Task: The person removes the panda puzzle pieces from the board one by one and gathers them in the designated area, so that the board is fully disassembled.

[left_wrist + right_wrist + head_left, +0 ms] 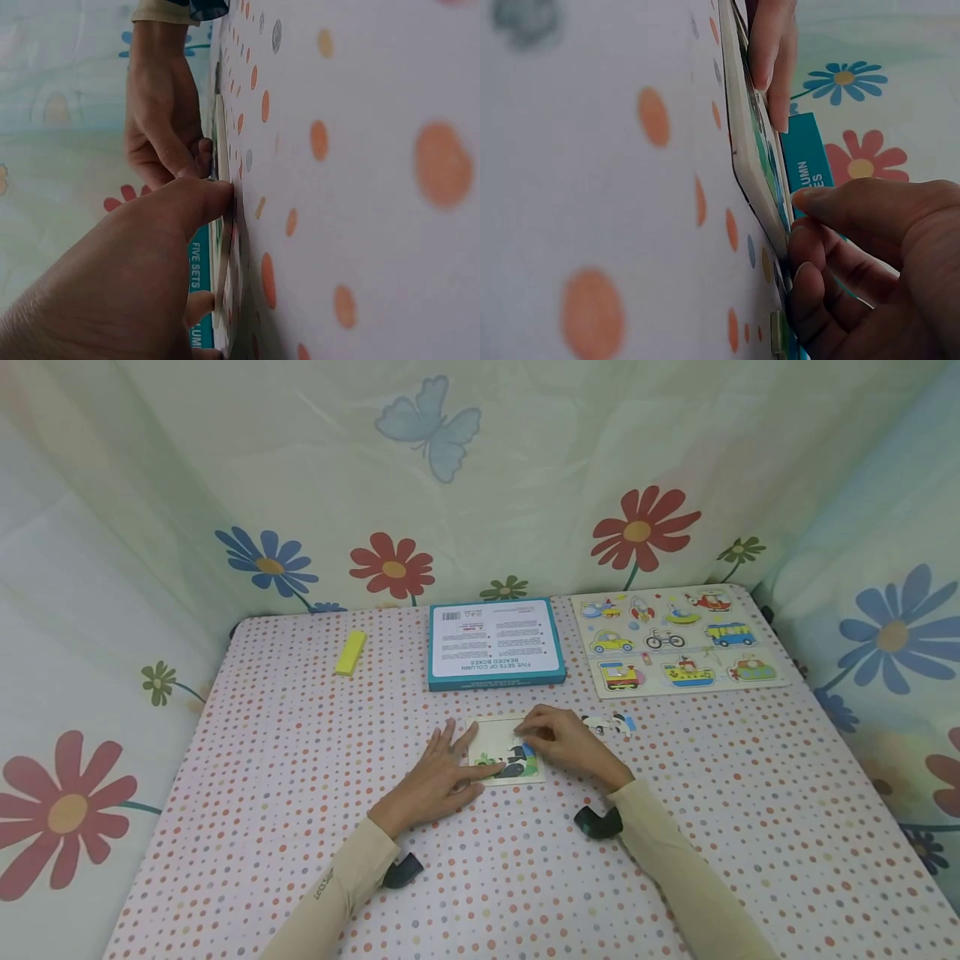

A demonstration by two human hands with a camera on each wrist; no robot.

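Observation:
A small square panda puzzle board (497, 731) lies on the dotted tablecloth, with picture pieces (517, 768) across its lower part and a pale bare upper part. My left hand (442, 772) lies at the board's left side, its fingers spread; the thumb and a finger touch the board. At the right side, the curled fingers and thumb of my right hand (558, 743) pinch what looks like a puzzle piece, mostly hidden by the fingers. Right of this hand lies a loose panda piece (609, 725). The right wrist view shows the board's thick edge (754, 176) beside the right fingertips.
Behind the board lies a teal-and-white box (495, 643). A vehicle puzzle board (678, 643) is at the back right, and a yellow block (350, 653) at the back left. A flowered curtain (517, 485) hangs along the table's far edge.

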